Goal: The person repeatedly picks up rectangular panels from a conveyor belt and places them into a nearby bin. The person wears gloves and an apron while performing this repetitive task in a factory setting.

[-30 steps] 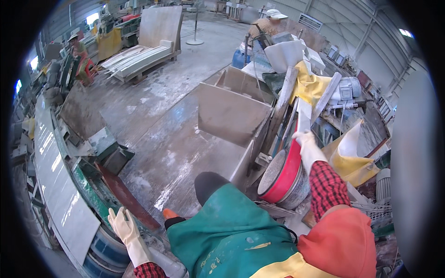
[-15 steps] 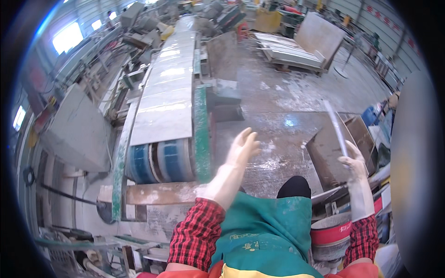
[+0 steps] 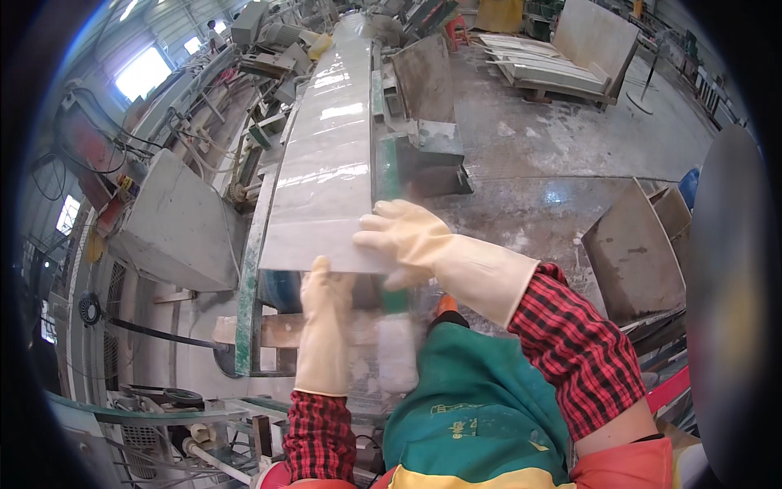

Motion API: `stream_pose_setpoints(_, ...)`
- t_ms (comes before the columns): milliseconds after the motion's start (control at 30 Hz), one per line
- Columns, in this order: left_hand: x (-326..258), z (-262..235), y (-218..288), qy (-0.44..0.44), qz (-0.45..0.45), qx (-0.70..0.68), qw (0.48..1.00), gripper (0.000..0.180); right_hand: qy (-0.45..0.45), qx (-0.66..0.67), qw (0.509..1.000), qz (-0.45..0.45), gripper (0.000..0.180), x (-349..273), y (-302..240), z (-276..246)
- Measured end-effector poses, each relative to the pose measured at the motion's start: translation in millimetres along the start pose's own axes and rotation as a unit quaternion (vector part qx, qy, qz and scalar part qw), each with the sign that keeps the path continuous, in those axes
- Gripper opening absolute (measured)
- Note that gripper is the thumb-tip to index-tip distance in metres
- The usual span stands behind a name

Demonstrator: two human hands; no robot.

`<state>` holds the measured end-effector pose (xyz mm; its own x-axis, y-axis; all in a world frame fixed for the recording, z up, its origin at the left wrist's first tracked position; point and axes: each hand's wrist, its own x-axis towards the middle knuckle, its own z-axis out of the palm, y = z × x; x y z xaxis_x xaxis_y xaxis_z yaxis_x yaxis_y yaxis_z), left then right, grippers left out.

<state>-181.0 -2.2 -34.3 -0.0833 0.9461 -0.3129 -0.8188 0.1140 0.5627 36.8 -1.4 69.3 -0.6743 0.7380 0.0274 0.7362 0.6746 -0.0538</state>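
A row of pale grey, wet stone slabs (image 3: 330,134) lies on the conveyor. At its near end, my right hand (image 3: 407,240) grips the right corner of the nearest stone slab (image 3: 318,244), with its fingers over the top face and thumb below. Under the front edge comes my left hand (image 3: 324,314), its thumb up against the edge; its other fingers are partly hidden and blurred. Both hands wear long cream rubber gloves. Below the slab, the conveyor's blue roller (image 3: 281,289) shows in part.
Green rails (image 3: 247,318) flank the conveyor, and a wooden beam (image 3: 281,330) crosses below the roller. Left stands a large grey panel (image 3: 175,224). Brown boards (image 3: 639,253) lean at the right. A pallet of pale strips (image 3: 546,65) sits farther back on the wet floor.
My right hand has swung left from the far right to the slab; the long thin strip it held is out of view. My left hand has moved left and down to the slab's front edge.
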Motion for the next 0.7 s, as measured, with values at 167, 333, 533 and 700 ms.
stream_pose_setpoints(167,56.8,-79.2,32.2,0.072,0.025,-0.011,0.997,0.042,-0.026,0.028,0.995,0.094,0.071,-30.7,27.6,9.5)
stream_pose_setpoints(333,84.5,-99.5,16.8,0.109,0.003,0.010,0.994,0.045,0.102,-0.037,0.976,0.187,0.066,-168.7,125.0,73.8)
stream_pose_setpoints(533,75.7,-74.9,7.1,0.159,0.014,0.068,0.985,0.041,0.131,0.135,0.848,0.496,0.076,-364.3,158.1,90.8)
stream_pose_setpoints(700,90.0,-85.0,4.6,0.136,0.022,0.052,0.989,0.041,0.170,0.170,0.751,0.615,0.072,-495.5,149.2,118.8)
